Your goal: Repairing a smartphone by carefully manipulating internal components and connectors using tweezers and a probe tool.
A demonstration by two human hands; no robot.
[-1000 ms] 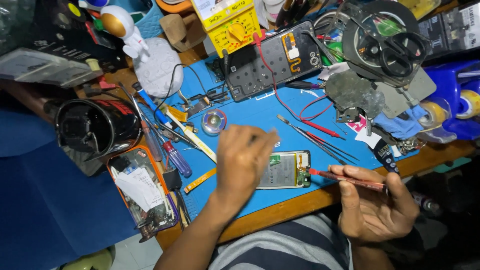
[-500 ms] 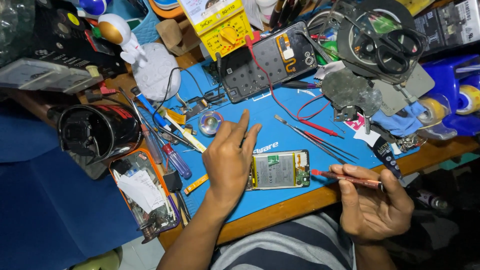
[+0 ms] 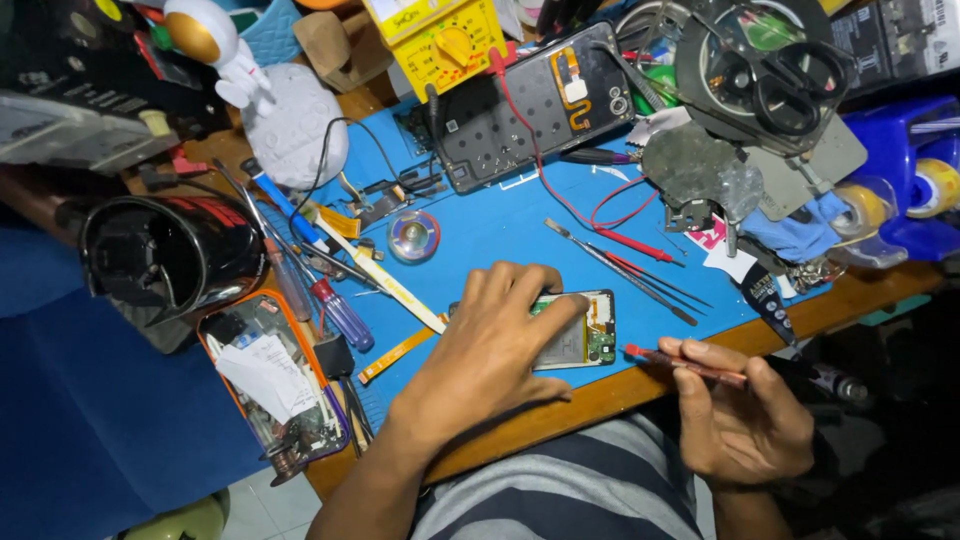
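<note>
The left hand [image 3: 490,350] has settled back over the opened phone [image 3: 578,330], fingers spread and pressing it flat on the blue mat [image 3: 500,225], so the phone looks steadied for work. It lies near the desk edge, back off, battery and green board showing. The right hand [image 3: 745,425] pinches a red screwdriver [image 3: 685,365] just beside it.

A yellow multimeter [image 3: 440,40], black scissors [image 3: 795,85] and tweezers [image 3: 620,270] lie on the blue mat [image 3: 490,225]

Phone-repair workbench: multimeter [image 3: 440,40], screwdrivers [image 3: 340,315]
</note>
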